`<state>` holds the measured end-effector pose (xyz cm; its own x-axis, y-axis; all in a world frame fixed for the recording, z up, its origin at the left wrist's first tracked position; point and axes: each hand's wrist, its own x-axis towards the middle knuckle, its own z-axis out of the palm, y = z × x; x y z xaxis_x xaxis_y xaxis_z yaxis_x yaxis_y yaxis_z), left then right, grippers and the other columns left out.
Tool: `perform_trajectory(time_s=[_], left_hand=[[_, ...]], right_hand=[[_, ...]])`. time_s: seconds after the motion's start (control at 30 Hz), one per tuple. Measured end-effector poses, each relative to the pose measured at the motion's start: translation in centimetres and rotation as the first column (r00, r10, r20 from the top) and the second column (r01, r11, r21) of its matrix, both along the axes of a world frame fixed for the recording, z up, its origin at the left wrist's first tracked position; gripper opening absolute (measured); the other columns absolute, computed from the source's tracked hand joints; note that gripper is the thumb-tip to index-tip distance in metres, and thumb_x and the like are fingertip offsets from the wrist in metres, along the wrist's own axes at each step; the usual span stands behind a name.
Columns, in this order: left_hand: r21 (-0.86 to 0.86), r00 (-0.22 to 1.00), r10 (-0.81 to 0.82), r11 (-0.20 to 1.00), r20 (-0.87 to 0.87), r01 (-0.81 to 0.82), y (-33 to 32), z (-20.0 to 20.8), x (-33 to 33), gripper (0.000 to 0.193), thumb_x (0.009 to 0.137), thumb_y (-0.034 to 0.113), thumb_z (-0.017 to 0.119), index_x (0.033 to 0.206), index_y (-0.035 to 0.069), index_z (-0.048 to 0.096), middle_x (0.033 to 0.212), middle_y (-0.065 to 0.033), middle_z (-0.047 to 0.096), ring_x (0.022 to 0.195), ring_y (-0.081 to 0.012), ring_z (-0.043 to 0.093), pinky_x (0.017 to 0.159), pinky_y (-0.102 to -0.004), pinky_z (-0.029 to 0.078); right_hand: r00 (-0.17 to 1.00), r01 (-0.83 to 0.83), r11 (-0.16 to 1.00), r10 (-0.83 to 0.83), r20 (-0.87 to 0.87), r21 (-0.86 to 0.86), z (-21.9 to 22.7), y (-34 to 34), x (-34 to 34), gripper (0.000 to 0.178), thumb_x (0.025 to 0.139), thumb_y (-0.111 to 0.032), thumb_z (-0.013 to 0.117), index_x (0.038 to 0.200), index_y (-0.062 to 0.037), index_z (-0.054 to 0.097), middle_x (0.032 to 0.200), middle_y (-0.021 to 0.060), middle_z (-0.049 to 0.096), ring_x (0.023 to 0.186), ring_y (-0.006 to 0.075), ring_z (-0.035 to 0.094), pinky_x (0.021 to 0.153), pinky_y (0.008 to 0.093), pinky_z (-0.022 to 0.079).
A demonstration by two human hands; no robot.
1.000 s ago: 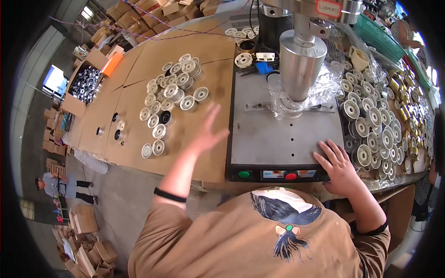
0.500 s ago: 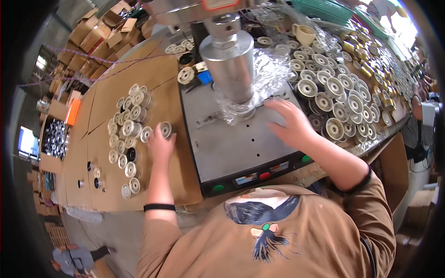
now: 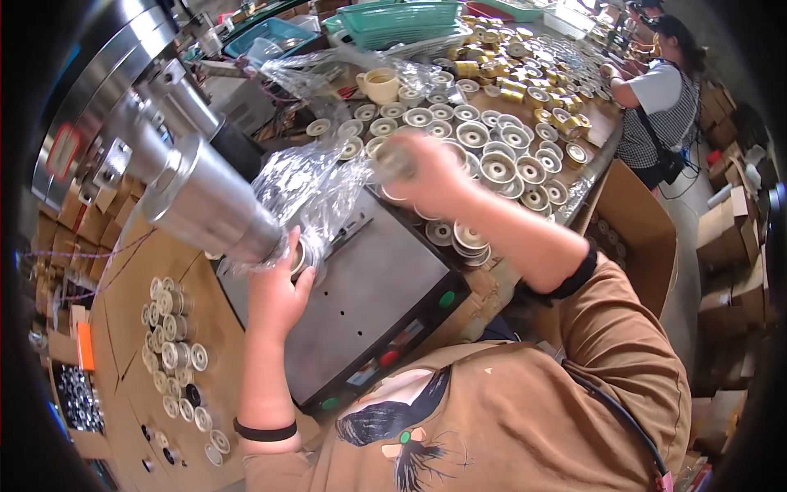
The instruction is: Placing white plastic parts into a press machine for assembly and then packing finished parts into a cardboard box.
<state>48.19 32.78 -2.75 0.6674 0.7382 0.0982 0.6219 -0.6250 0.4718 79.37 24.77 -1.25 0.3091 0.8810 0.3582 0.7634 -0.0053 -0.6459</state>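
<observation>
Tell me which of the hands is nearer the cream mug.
Right. The right hand is a little below the cream mug in the picture; the left hand is farther off, by the lower end of the large metal cylinder.

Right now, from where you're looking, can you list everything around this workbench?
Press cylinder: one, silver, upper left
Machine bed: one, grey, below cylinder
Green buttons: two, bed's front edge
Red button: one, between them
Plastic film: crumpled, clear, beside cylinder
Loose wheels: dozens, pale, right of bed
Left-side wheels: many, mostly pale, on cardboard
Metal parts: dozens, gold, upper right
Mug: one, cream, beyond bed
Baskets: stacked, count unclear, green, top
Co-worker: at least one, checked clothes, upper right
Left hand: one, bare, on a pale wheel near cylinder's foot
Right hand: one, bare, blurred, above loose wheels
</observation>
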Motion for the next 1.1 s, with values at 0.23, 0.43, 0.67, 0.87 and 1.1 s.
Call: perform_trajectory(time_s=[0.23,0.43,0.67,0.87,1.1], left_hand=[[0.238,1.0,-0.007,0.971,-0.025,0.013,-1.5,0.2,-1.0,0.076,0.086,0.041,0.074,0.153,0.016,0.048,0.151,-0.0214,0.05,0.138,-0.0442,0.045,0.117,-0.052,0.031],[0.053,0.964,-0.021,0.998,-0.264,0.036,-7.1,0.0,-8.7,0.091,0.077,0.048,0.08,0.155,0.02,0.044,0.162,-0.0189,0.034,0.15,-0.0451,0.027,0.119,-0.0562,0.03],[-0.036,0.903,0.009,0.999,-0.429,-0.028,-13.1,-2.5,-12.5,0.098,0.074,0.038,0.085,0.158,0.025,0.038,0.169,-0.0137,0.021,0.155,-0.0396,0.018,0.124,-0.0567,0.022],[0.137,0.879,0.444,0.895,-0.177,-0.424,-2.4,-7.2,-21.7,0.089,0.089,0.045,0.074,0.159,0.011,0.032,0.169,-0.0183,0.017,0.155,-0.0387,0.02,0.124,-0.0536,0.023],[0.419,0.45,0.776,0.622,-0.443,-0.661,2.4,-10.3,-27.2,0.085,0.086,0.051,0.074,0.151,0.006,0.043,0.17,-0.0196,0.011,0.157,-0.0388,0.007,0.125,-0.0578,0.013]], right_hand=[[0.859,0.485,0.866,-0.445,0.254,-0.123,-2.5,-4.6,16.3,0.068,0.073,-0.033,0.082,0.134,-0.0101,0.062,0.129,0.0179,0.066,0.122,0.0359,0.06,0.107,0.0435,0.046],[0.843,-0.328,0.932,0.362,0.398,-0.153,-1.9,-7.3,4.4,0.07,0.078,-0.025,0.078,0.141,-0.0089,0.053,0.146,0.0166,0.053,0.141,0.039,0.043,0.119,0.0527,0.033],[0.391,-0.476,0.693,0.718,0.576,-0.542,-4.6,-10.6,-2.3,0.087,0.069,-0.018,0.079,0.15,-0.014,0.046,0.161,0.0153,0.035,0.15,0.0366,0.032,0.12,0.0541,0.032],[0.613,-0.491,0.704,0.698,0.371,-0.513,-4.1,-11.1,-5.3,0.099,0.059,-0.025,0.086,0.149,-0.0117,0.046,0.16,0.0177,0.035,0.15,0.0408,0.03,0.121,0.0571,0.028],[0.677,-0.505,0.76,0.642,0.359,-0.408,-4.5,-10.8,-5.8,0.082,0.067,-0.025,0.085,0.142,-0.0106,0.054,0.153,0.0167,0.045,0.145,0.0401,0.038,0.118,0.0556,0.032]])
